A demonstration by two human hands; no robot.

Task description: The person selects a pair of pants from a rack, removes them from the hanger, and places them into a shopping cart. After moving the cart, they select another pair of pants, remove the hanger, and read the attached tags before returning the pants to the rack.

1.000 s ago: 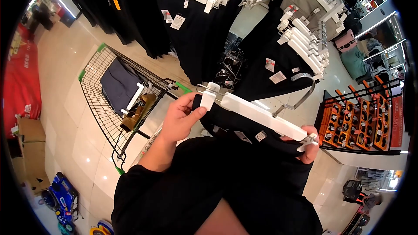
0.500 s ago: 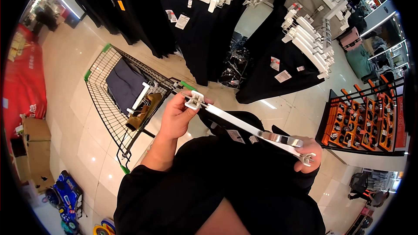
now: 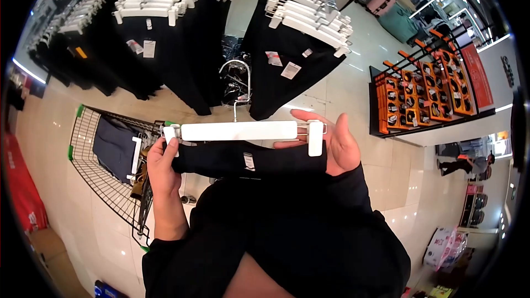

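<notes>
Fingers of the left hand (image 3: pixel 164 168) are closed in a pinch, thumb in front, on the left clip (image 3: pixel 171 133) of a white hanger (image 3: pixel 239 131). Those of the right hand (image 3: pixel 343 150) are spread, palm showing and thumb pointing up, with some fingers behind the hanger's other end; whether they press on it I cannot tell, since the right clip (image 3: pixel 315 139) covers part of them. Between the two sets of fingers, just under the bar, runs the waistband of a black garment (image 3: pixel 215 157) with a pale label (image 3: pixel 249 161); lower down it merges with the wearer's black clothing. Above and between the fingers the hook (image 3: pixel 249 80) stands up, crossing in front of a shiny wrapped bundle (image 3: pixel 234 85). Left of the left fingers, partly hidden by that hand, is a wire cart (image 3: pixel 105 190) holding dark grey trousers (image 3: pixel 113 146). Beyond both hands hang black trousers (image 3: pixel 171 49) in rows, and well right of the right fingers stands a sunglasses rack (image 3: pixel 422 91).

Half a second ago the hanger sloped down towards the right hand, nearly edge-on, with those fingers curled round its end; now it is level, broad side showing, and they have opened.
</notes>
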